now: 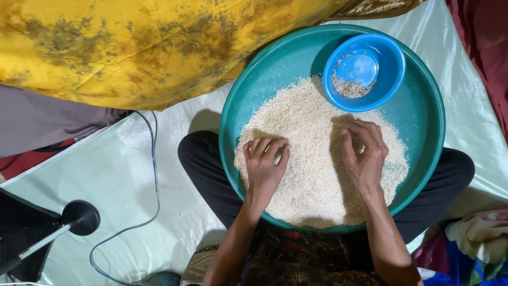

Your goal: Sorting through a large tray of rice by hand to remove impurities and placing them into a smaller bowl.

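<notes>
A round teal tray rests on my crossed legs and holds a wide spread of white rice. My left hand lies palm down on the rice at the tray's left, fingers curled together into the grains. My right hand rests on the rice at the right, fingertips pinched toward the thumb; what is between them is too small to tell. A small blue bowl sits inside the tray at its far right, with a few grains in its bottom.
Pale shiny sheeting covers the floor. Yellow mottled cloth hangs over the far left. A blue cable runs down the left side beside a black stand base. Coloured fabric lies at the lower right.
</notes>
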